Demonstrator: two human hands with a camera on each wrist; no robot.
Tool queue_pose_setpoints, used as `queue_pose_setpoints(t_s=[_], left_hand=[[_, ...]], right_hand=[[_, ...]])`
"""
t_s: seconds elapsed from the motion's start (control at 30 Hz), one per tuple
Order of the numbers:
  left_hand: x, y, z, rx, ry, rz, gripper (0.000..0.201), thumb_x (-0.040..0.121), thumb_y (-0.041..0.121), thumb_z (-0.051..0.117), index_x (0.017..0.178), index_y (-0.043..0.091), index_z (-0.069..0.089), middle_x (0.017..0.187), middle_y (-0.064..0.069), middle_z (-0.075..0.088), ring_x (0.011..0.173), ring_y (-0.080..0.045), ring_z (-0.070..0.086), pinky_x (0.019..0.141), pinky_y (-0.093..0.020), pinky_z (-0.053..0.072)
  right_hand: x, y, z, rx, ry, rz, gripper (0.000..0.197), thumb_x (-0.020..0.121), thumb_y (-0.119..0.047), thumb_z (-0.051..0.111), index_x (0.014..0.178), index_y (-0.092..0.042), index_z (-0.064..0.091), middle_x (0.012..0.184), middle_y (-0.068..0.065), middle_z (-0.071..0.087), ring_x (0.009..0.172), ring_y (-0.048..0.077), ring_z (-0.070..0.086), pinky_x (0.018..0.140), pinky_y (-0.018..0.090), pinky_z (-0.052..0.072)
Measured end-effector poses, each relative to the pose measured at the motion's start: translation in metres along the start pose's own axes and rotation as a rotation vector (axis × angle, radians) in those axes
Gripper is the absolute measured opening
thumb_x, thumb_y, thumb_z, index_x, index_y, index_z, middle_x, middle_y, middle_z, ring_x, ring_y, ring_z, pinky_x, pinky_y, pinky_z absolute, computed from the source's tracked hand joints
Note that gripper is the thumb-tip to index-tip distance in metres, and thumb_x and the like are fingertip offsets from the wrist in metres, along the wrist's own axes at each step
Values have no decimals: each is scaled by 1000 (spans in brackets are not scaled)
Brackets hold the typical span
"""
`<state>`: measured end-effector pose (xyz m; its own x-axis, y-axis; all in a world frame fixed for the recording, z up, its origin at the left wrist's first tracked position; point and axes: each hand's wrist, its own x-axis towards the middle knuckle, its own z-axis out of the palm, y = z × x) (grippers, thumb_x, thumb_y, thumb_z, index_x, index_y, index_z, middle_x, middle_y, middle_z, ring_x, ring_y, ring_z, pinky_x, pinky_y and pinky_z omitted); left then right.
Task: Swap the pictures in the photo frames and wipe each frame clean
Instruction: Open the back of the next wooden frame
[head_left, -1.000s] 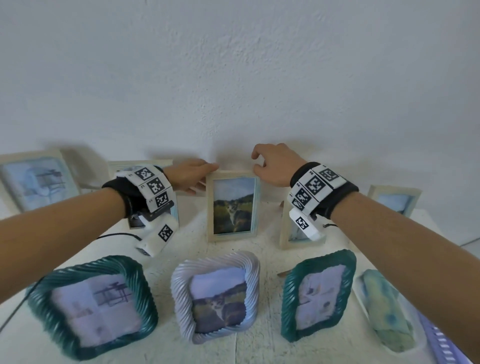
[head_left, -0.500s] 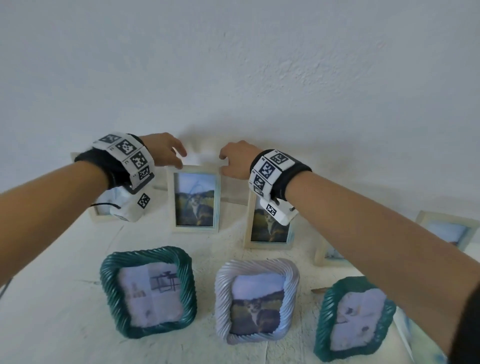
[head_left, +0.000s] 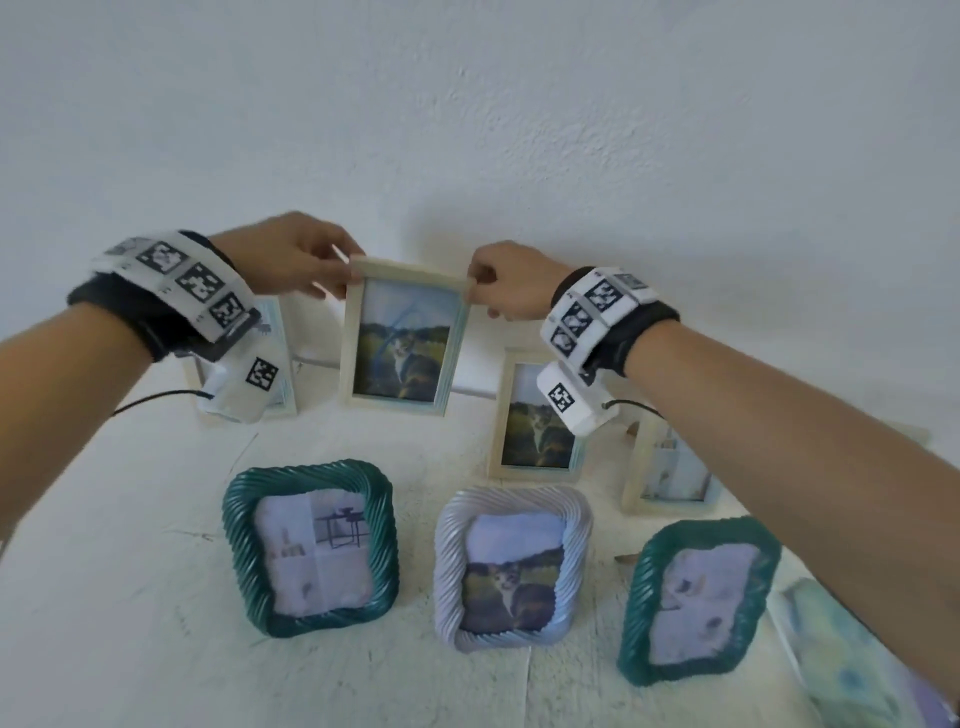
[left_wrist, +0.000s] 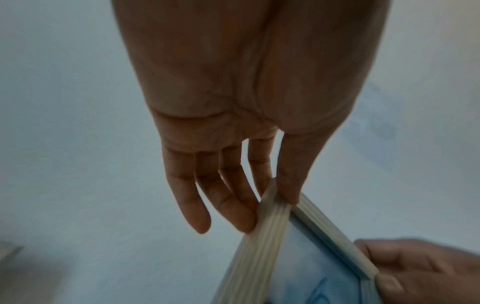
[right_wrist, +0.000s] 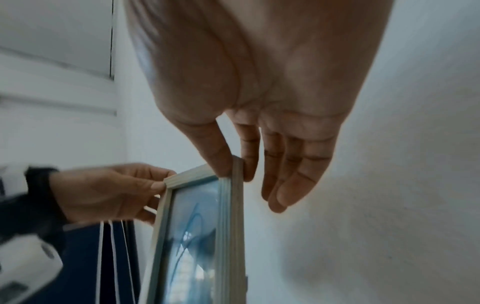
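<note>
A pale wooden frame (head_left: 349, 332) with a cat picture stands upright near the back wall, seemingly raised a little off the table. My left hand (head_left: 337, 278) pinches its top left corner, thumb in front and fingers behind. My right hand (head_left: 477, 291) pinches the top right corner the same way. The left wrist view shows the left hand (left_wrist: 279, 197) on the frame (left_wrist: 267, 236), with the right hand (left_wrist: 415, 271) at the far corner. In the right wrist view the right hand (right_wrist: 235, 168) nips the frame (right_wrist: 235, 226) and the left hand (right_wrist: 109, 191) holds the other corner.
A second wooden cat frame (head_left: 498, 415) and two more wooden frames (head_left: 631, 467) (head_left: 288, 364) stand at the back. In front stand a green twisted frame (head_left: 236, 545), a silver one (head_left: 449, 566) and another green one (head_left: 636, 608). A blue-green cloth (head_left: 852, 660) lies at the right.
Both hands have closed on the top corners of the wooden cat frame, and it sits higher against its neighbours than before. The head view has shifted left.
</note>
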<state>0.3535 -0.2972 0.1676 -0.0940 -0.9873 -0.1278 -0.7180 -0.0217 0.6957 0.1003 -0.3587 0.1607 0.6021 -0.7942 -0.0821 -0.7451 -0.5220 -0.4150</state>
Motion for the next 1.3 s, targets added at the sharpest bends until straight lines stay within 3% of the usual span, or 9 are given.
queue_pose_setpoints(t_s=[0.1,0.27,0.43,0.53,0.67,0.9,1.03,1.2,1.3], left_hand=[[-30,32,-6,-245,103,117,60,63,60,79,103,16,67,96,-12,72,90,-19,69,87,-35,58],[-76,86,27,-465,106,312,39,78,43,71,104,14,66,101,-17,69,94,-26,66,89,-39,56],[-114,117,94,-583,39,327,27,83,30,69,103,11,66,90,-14,69,86,-26,64,90,-38,56],[-136,124,144,-575,51,289,27,85,29,72,103,9,66,88,-17,70,82,-24,66,89,-43,56],[-171,119,216,-368,38,252,47,87,48,63,124,20,60,95,-3,72,85,-14,69,82,-35,56],[-248,128,348,-301,-38,164,103,70,67,71,148,49,6,145,30,32,132,15,30,110,-14,28],[-266,132,394,-361,-8,71,134,59,71,78,153,36,-11,161,20,0,146,3,4,121,-35,19],[-279,142,401,-570,-33,80,122,62,54,84,147,50,-3,154,20,21,139,10,19,110,-12,28],[-288,141,406,-605,-99,92,120,61,58,83,148,52,2,150,19,31,139,7,26,111,-29,34]], right_hand=[[-47,-1,-24,424,156,11,16,98,-27,54,105,-13,52,101,8,63,92,25,67,76,35,57],[-140,-1,-25,959,273,-104,19,97,-37,51,94,-18,52,93,9,53,85,19,60,80,36,51],[-221,29,32,1177,387,-19,59,87,-62,58,134,-27,53,134,-3,54,136,23,42,116,49,26],[-273,46,77,1205,479,147,80,78,-69,61,146,-36,36,144,-13,46,134,-7,36,117,28,27],[-337,60,134,1587,458,335,93,69,-66,74,146,-26,40,149,5,44,134,25,45,107,56,39],[-409,40,166,1607,528,358,37,101,-31,42,131,-13,55,124,17,64,114,37,61,95,56,49],[-430,36,173,1646,433,363,46,98,-41,42,131,-13,56,125,17,64,118,32,60,98,45,49],[-442,46,179,1892,311,449,61,93,-59,42,136,-17,53,135,27,53,126,42,50,108,56,37],[-444,47,181,1894,266,420,60,97,-59,39,139,-17,50,135,21,55,124,39,53,106,57,38]])
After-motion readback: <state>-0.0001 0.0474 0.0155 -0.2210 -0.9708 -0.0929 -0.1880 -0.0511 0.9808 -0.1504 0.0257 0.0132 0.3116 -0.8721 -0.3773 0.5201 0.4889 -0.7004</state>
